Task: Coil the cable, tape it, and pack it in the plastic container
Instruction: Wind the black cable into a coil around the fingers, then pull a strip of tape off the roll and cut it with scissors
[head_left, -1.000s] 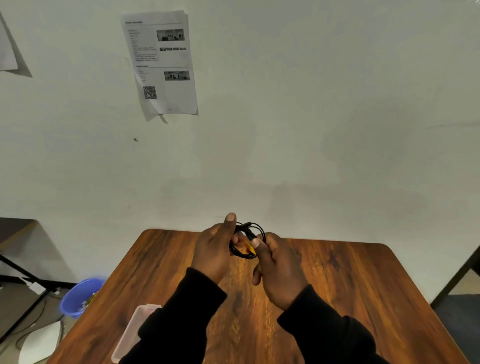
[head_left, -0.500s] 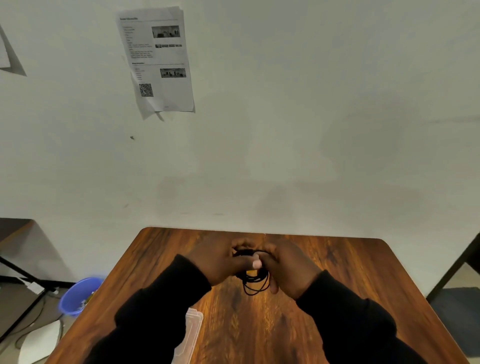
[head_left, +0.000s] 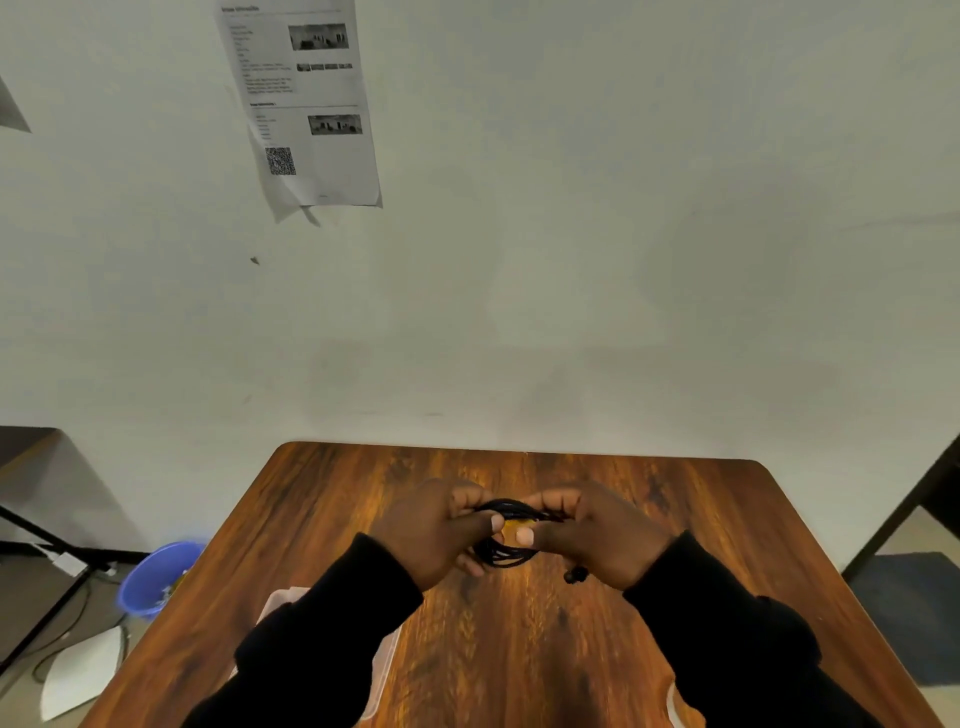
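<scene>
Head view: left hand (head_left: 434, 535) and right hand (head_left: 597, 535) pinch the coiled cable (head_left: 506, 545).

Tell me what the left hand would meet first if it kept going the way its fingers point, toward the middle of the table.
The left hand already grips the coiled black cable; going on rightward it would probably meet the right hand, which holds the same coil, though depth is uncertain.
</scene>
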